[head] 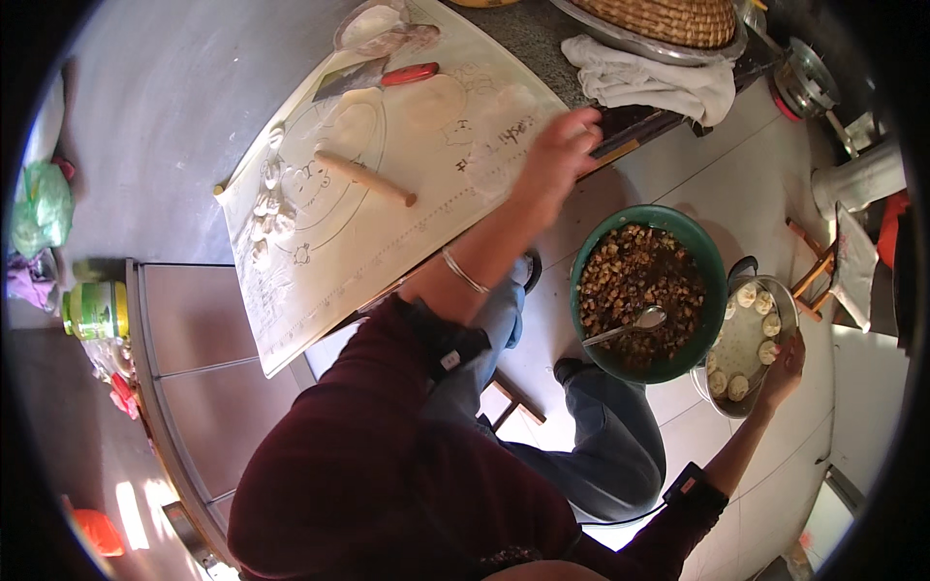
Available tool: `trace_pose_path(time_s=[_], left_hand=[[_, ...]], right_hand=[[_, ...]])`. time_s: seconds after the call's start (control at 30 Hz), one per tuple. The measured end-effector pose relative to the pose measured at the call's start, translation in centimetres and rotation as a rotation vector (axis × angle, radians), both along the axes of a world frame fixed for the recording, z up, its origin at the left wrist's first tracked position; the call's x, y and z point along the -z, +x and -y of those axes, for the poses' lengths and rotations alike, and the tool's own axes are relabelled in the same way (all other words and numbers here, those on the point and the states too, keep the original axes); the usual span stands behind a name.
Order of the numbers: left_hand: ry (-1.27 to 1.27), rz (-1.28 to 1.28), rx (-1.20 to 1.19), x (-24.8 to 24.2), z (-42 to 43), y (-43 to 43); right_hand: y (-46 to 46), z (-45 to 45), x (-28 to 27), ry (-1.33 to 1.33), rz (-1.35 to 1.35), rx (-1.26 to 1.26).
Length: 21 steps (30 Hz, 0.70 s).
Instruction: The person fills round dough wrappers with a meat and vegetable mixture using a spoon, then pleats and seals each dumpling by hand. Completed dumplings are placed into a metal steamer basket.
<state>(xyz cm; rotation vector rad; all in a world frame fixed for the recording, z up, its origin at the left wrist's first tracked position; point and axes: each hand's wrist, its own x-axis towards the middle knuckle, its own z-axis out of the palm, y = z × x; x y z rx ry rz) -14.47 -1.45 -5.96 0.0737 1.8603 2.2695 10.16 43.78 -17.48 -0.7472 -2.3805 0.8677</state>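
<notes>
My left hand (pixel 563 156), blurred, is over the near edge of the printed mat (pixel 407 240), its fingers half curled with nothing seen in them. My right hand (pixel 785 370) is at the side of a metal steamer pan (pixel 786 298), thumb beside a pleated bun (pixel 768 352); its grip is unclear. Several buns ring the pan. Between the hands stands a green basin (pixel 650 376) of chopped filling (pixel 639 269) with a metal spoon (pixel 650 318). On the mat lie a wooden rolling pin (pixel 367 178), flat dough rounds (pixel 434 102), small dough pieces (pixel 269 207) and a red-handled cleaver (pixel 410 74).
A floury bowl (pixel 372 27) sits at the mat's far corner. A white cloth (pixel 650 76) hangs by a woven lid (pixel 665 20) at the table edge. Right of the pan is a wooden folding stool (pixel 817 272). A metal pot (pixel 805 80) stands at the upper right.
</notes>
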Motion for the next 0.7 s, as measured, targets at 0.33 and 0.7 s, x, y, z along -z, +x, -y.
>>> trace_pose_path(time_s=[0.33,0.7], left_hand=[[-1.425,-0.379,-0.352,6.7,23.5,-13.6],[-1.404,-0.013,-0.28,3.2,23.3,-15.7]], right_hand=[[0.7,12.0,-11.6,-0.125,0.076,-0.135],[-2.2,22.4,-14.8,-0.3,0.105,-0.336]])
